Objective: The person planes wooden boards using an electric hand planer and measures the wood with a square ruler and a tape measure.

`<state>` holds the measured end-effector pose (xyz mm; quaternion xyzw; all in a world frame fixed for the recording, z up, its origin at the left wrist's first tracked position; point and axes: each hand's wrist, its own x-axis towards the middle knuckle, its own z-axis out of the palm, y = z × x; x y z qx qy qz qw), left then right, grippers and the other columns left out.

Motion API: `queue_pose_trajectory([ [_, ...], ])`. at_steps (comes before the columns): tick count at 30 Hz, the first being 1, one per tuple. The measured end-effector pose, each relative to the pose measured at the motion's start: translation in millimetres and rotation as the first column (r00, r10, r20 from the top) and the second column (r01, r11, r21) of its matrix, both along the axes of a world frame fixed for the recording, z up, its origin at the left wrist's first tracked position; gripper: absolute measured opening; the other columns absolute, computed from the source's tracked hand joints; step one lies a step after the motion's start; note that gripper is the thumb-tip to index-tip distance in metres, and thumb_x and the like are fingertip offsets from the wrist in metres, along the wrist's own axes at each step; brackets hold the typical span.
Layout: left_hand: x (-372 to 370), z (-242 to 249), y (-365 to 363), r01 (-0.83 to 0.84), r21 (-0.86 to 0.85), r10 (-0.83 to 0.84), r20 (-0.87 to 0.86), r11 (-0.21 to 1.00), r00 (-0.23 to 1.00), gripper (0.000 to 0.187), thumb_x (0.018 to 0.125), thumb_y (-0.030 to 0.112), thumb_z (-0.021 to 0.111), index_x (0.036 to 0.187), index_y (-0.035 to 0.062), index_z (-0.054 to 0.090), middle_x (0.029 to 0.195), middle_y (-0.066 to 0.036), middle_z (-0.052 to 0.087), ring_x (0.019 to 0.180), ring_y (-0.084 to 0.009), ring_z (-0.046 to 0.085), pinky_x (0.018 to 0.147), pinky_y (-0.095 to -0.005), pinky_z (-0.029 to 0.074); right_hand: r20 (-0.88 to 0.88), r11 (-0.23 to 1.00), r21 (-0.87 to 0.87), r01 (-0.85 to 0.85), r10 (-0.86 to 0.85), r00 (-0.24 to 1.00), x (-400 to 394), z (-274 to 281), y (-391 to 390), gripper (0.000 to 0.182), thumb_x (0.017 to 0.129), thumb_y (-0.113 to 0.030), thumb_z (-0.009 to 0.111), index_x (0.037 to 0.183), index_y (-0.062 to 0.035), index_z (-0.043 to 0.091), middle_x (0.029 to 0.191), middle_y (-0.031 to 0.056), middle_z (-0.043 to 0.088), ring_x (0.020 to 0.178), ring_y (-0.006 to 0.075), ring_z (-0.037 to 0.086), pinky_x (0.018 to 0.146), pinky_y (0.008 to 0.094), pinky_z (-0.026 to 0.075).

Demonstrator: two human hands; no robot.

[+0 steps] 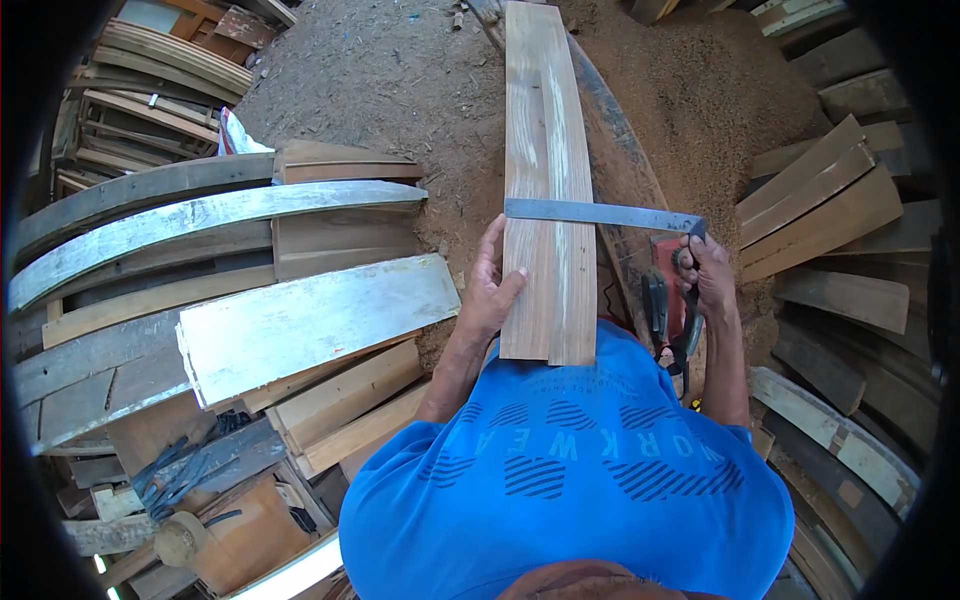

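Two long wooden boards (575,275) lie edge to edge in front of my body, their near ends slightly offset against the blue shirt. My left hand (497,285) grips their left side, with the thumb on top and some fingers hidden along the edge. Across the boards rests the flat blade of a metal square (590,213), reaching past their right edge. At its corner, to the right of the boards, my right hand (712,268) is closed around the square. Below that hand sits a red and black power tool (668,285), partly covered.
A worn wooden beam (625,150) runs under the boards. Stacked planks and a white-painted board (320,325) fill the left side. More cut planks (825,220) are piled at the right. Sawdust (700,90) covers the ground ahead. Dark gloves (180,470) lie at lower left.
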<state>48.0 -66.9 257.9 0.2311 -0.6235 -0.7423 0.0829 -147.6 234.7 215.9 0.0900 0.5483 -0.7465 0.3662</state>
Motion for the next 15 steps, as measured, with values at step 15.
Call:
queue_pose_trajectory([
  [15, -2, 11, 1, 0.003, 0.105, -0.011, 0.075, 0.994, 0.997, 0.087, 0.086, 0.003, 0.059, 0.163, 0.0052, 0.018, 0.157, -0.019, 0.040, 0.142, -0.0265, 0.046, 0.119, -0.0407, 0.037, 0.029, 0.995, 0.090, -0.039, 0.037, 0.999, 3, -13, -5, 0.024, 0.108, -0.029, 0.052, 0.100, -0.0076, 0.059, 0.071, -0.0063, 0.052, 0.049, 0.0024, 0.044, 0.043, 0.0198, 0.038],
])
